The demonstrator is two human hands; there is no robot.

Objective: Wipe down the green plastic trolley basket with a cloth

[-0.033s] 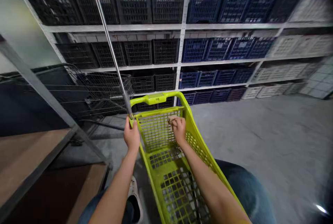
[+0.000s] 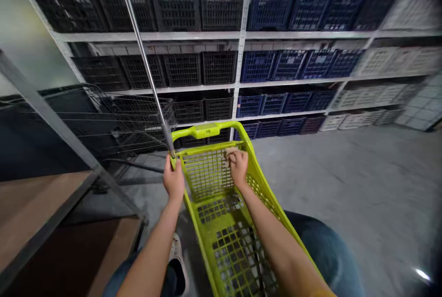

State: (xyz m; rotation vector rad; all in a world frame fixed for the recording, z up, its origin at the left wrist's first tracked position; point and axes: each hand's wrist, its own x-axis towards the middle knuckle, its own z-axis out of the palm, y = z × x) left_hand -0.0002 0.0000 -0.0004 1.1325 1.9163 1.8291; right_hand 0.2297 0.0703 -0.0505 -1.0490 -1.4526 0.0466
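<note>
A lime-green shopping basket [image 2: 253,152] with lattice walls and a raised handle fills the middle of the view. At its far left corner, my left hand [image 2: 174,178] is closed around the rim, just below the foot of a metal pole [image 2: 145,55] that rises up and to the left. My right hand [image 2: 239,168] reaches inside, its fingers closed on a small beige cloth [image 2: 232,150]. That cloth lies against the upper right part of the far lattice wall. A dark strip, hard to make out, shows on the basket's floor.
White shelving [image 2: 238,86] behind holds rows of black crates [image 2: 182,69], blue crates [image 2: 258,66] and white crates [image 2: 380,61]. A wire cart [image 2: 138,113] stands left of the basket. Nearer on the left is a metal-framed rack with wooden boards [image 2: 41,195]. Grey floor [image 2: 345,163] extends to the right.
My right hand and the cloth have shifted slightly up along the lattice wall. My left hand keeps its hold on the corner.
</note>
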